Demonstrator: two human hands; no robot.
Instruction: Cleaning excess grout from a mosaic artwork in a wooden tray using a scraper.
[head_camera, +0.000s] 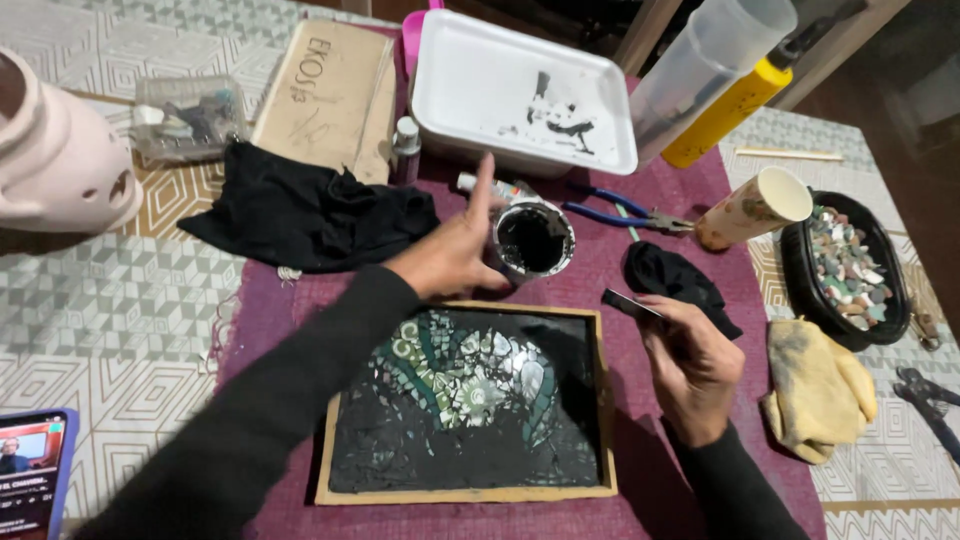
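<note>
Left hand (455, 255) is gripping a small cup of black paste (532, 240) behind the framed mosaic panel (465, 400); right hand (690, 360) is pinching a flat dark spatula (632, 303) beside the panel's right edge, near blue pliers (620, 212).

Warm indoor light from above, moderately dim; glare on white tray (470, 90). Left hand (455, 250) motion-blurred (forearm too). Wide-angle stretch at edges; upper right corner dark.
</note>
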